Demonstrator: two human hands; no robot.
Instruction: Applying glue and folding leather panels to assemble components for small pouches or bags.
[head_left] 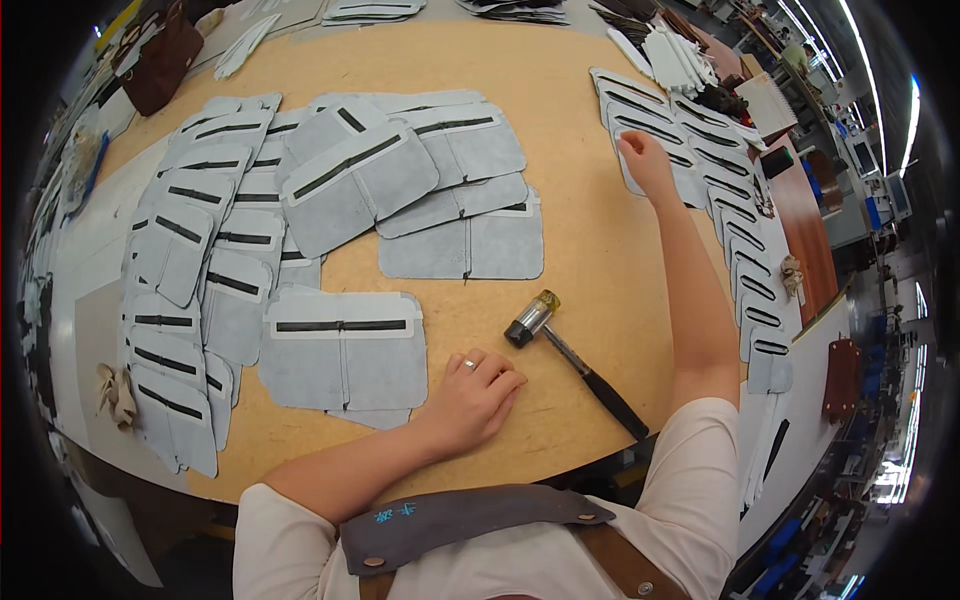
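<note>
My right hand (648, 165) reaches far right over a row of overlapping grey panels (630, 88) with black slots. Its fingers are drawn together above one panel; whether they grip its edge is hidden. My left hand (475, 398), wearing a ring, rests loosely closed on the table near me, with nothing visible in it. Just left of it lies a flat grey panel (385, 365) with a white-framed black strip, on top of another piece. A two-headed mallet (575, 360) with a black handle lies right of my left hand.
More grey panels are heaped at the left (180, 270) and centre back (460, 255) of the tan table (590, 270). A second overlapping row (745, 235) curves down the right edge. A brown bag (165, 65) stands far left, and a crumpled cloth (115, 395) lies near left.
</note>
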